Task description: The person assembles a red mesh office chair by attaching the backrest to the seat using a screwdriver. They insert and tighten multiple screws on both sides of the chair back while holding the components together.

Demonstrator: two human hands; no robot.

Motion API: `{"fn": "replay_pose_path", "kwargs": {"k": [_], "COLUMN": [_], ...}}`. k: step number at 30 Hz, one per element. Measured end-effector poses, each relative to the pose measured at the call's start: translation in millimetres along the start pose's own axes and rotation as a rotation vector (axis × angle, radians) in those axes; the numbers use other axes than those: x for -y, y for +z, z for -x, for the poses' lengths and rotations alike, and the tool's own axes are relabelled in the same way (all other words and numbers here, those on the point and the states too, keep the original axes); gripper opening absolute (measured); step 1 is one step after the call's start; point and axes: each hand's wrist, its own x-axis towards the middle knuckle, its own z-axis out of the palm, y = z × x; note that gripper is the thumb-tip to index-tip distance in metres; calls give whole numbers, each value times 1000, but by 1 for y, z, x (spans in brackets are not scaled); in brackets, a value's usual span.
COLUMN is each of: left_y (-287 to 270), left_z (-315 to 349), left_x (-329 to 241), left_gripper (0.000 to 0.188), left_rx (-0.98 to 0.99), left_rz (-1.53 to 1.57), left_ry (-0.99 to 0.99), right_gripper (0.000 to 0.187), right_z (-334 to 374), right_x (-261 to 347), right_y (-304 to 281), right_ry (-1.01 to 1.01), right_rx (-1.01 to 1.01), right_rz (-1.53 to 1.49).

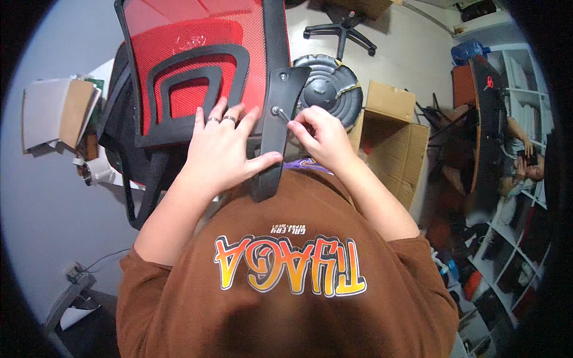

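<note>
A chair back with red mesh (256,36) and a black frame lies in front of me. Along its right side runs a black plastic bracket (274,134), with a bolt (283,76) showing near its upper end. My right hand (325,138) pinches a thin metal hex key (284,114), whose far end meets a second bolt lower on the bracket. My left hand (224,149), with two rings, lies spread over the lower frame. Its fingers reach the mesh and its thumb rests against the bracket; it grips nothing.
Beyond the bracket are a round, black ribbed object (325,89), an open cardboard box (391,149) and a wheeled chair base (341,33). Papers (57,113) stand at left. At far right, another person (525,170) holds a dark device near white shelves (516,268).
</note>
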Motion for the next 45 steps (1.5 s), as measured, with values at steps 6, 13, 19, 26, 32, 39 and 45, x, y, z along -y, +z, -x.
{"fn": "replay_pose_path", "kwargs": {"k": [6,13,19,26,32,39,45], "left_y": [6,9,22,30,37,31,31], "left_z": [-3,-25,-28,-27,-24,-27,-13], "left_x": [46,69,63,68,68,65,36], "left_gripper": [71,79,69,52,48,60,59], "left_rx": [1,-4,140,124,53,75,-226], "left_rz": [155,-10,55,91,125,126,94], "left_ry": [205,228,245,261,248,228,194], "right_gripper": [28,44,39,37,39,52,98], "right_z": [15,20,0,-1,-5,-3,31], "right_x": [-18,9,32,41,49,35,-4], "right_y": [29,44,56,60,63,55,23], "right_ry": [554,835,874,918,925,846,365], "right_rx": [135,-106,-119,-174,-229,-83,27], "right_rz": [-1002,-1460,-1588,-1520,-1470,-1545,-741]}}
